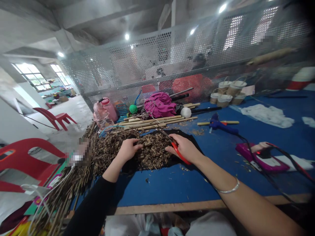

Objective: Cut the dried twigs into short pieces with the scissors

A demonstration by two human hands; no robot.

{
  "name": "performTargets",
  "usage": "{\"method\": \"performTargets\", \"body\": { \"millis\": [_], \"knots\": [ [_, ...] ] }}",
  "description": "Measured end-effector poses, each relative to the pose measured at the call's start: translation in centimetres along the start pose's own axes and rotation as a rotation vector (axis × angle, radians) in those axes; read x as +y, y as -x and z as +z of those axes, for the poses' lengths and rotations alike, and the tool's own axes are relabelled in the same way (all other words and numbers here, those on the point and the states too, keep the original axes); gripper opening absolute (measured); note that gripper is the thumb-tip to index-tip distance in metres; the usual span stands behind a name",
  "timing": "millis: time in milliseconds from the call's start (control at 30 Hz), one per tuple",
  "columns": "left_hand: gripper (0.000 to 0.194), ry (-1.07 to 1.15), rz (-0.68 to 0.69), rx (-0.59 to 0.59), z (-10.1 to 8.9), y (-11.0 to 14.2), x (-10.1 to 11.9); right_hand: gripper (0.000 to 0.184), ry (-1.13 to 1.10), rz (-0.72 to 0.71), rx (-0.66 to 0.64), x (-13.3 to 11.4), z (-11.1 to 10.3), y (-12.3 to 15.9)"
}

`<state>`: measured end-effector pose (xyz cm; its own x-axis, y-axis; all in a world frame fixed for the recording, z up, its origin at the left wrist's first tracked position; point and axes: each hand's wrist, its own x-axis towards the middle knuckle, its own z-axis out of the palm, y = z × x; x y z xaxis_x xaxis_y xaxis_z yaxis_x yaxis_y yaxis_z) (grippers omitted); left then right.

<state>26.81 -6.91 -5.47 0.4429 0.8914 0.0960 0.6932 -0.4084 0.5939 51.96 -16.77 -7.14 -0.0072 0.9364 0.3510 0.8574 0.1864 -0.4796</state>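
Basically, the loose heap of brown, knobbly dried plant bits point(154, 152) sits mid-table on a piece of black cloth point(190, 136), btwn the two hands, w/ the cloth on a blue tabletop point(157, 188). L hand point(128, 150) is at the heap's left part, fingers curled, thumb near the index; can't tell if the tips pinch a bit or just rest there. R hand point(183, 149) has its fingers wrapped round the red-handled metal scissors point(177, 151), blades pointing up & away over the heap's far edge; can't tell if they're parted. Bits look v. light, dry & stiff, prob. brittle, so a hard squeeze could crumble them; rough surface, so slipping's unlikely, but loose ones may scatter. Best hold: thumb + index on a single bit's thicker part, lightly. Cloth seems soft & floppy; take it by a bare edge, e.g. the right one, & lift slowly b/c the load could spill. Scissors: rigid, smooth, hold by the red loops only, tips clear of L hand.
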Motion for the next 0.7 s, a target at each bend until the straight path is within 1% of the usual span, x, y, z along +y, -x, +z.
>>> {"method": "performTargets", "body": {
  "millis": [67, 167, 267, 367, 467, 533, 633, 700],
  "knots": [
    [0.037, 0.142, -0.055, 0.021, 0.4, -0.4, 0.1, 0.049, 0.006, 0.001, -0.011, -0.1, 0.0, 0.1],
    [0.039, 0.389, -0.102, 0.064, 1.5, -0.6, 0.4, 0.055, 0.004, -0.011, -0.042, -0.4, 0.0, 0.3],
    [0.042, 0.635, -0.131, 0.111, 2.4, -0.5, 0.8, 0.066, 0.005, -0.048, -0.076, -0.6, 0.0, 0.4],
    [0.043, 0.796, -0.158, 0.132, 2.8, -0.3, 1.2, 0.075, 0.02, -0.075, -0.113, -0.6, 0.1, 0.4],
    [0.041, 0.938, -0.169, 0.094, 2.9, -0.2, 1.9, 0.08, 0.019, -0.095, -0.16, -0.4, 0.3, 0.5],
    [0.038, 1.039, -0.156, 0.029, 3.1, -0.5, 2.5, 0.082, 0.023, -0.095, -0.179, -0.4, 0.3, 0.5],
    [0.035, 1.143, -0.129, -0.069, 3.5, -1.0, 3.4, 0.087, 0.046, -0.062, -0.196, -0.6, 0.4, 0.6],
    [0.035, 1.188, -0.121, -0.088, 3.9, -1.1, 3.7, 0.09, 0.059, -0.042, -0.203, -0.7, 0.3, 0.6]
  ]
}}
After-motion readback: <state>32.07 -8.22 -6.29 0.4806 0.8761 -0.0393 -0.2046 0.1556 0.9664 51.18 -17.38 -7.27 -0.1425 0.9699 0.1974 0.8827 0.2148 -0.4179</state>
